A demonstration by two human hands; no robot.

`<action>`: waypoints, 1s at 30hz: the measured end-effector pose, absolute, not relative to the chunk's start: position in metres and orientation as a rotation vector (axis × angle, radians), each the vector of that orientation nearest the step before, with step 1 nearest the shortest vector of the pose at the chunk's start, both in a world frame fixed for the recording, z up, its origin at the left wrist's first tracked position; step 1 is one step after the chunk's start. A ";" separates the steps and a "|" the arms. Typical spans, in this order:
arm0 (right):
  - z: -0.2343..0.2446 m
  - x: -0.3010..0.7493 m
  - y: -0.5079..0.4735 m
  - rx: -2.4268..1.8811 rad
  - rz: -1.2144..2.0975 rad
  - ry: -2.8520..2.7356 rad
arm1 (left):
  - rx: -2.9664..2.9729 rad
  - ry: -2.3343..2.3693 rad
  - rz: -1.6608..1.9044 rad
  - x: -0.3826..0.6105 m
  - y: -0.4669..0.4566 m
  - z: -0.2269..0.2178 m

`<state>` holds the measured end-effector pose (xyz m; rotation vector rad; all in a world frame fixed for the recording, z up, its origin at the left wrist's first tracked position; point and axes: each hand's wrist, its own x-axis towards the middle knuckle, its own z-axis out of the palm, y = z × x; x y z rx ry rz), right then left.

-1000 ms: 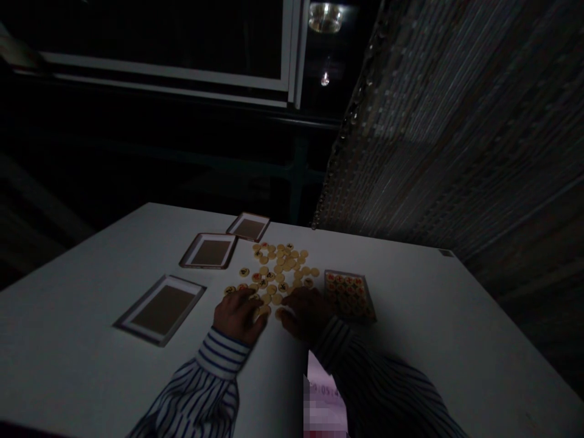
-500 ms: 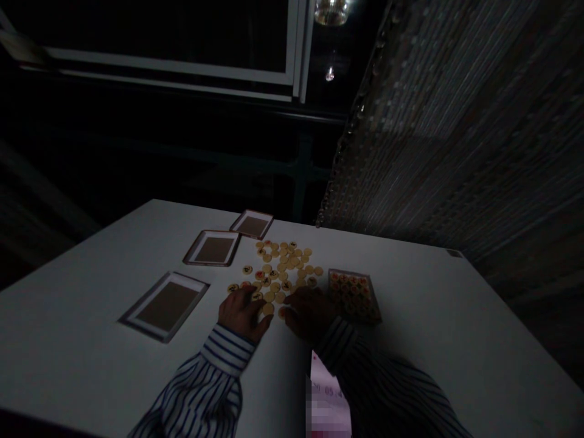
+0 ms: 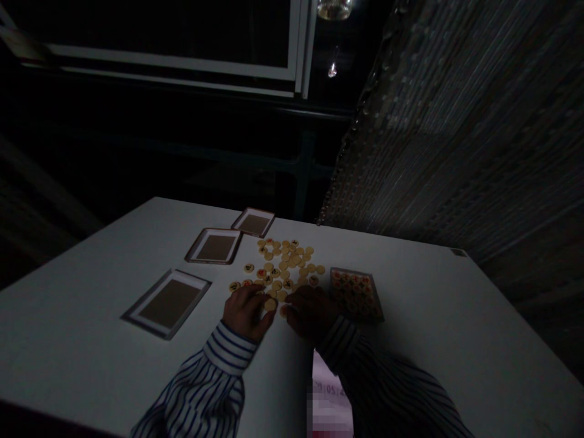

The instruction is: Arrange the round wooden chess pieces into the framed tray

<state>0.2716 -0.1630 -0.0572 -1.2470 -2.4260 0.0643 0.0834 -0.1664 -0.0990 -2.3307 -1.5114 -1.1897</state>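
Several round yellow game pieces [image 3: 287,267] lie scattered on a white table [image 3: 91,340], some with red or black marks. My left hand [image 3: 246,313] rests at the near edge of the pile, fingers curled over a piece [image 3: 271,305]. My right hand [image 3: 312,311] lies beside it in shadow, fingers bent down onto the pieces. What either hand holds is too dark to make out. A tray [image 3: 356,294] filled with rows of pieces sits just right of my right hand.
Three shallow rectangular trays with brown insides stand left of the pile: a near one [image 3: 166,303], a middle one [image 3: 214,246] and a far one [image 3: 253,222]. A beaded curtain [image 3: 447,134] hangs at the right. The room is dim.
The view has drifted slightly; both hands stay at the near edge of the pile with small finger movements among the pieces.
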 end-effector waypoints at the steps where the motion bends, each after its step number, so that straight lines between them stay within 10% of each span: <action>1: -0.058 0.272 -0.163 -1.243 0.061 -2.421 | -2.342 -1.499 -1.206 0.084 -0.166 -0.097; 30: -0.053 0.274 -0.158 -0.919 0.056 -2.428 | -2.638 -1.489 -1.539 0.090 -0.176 -0.080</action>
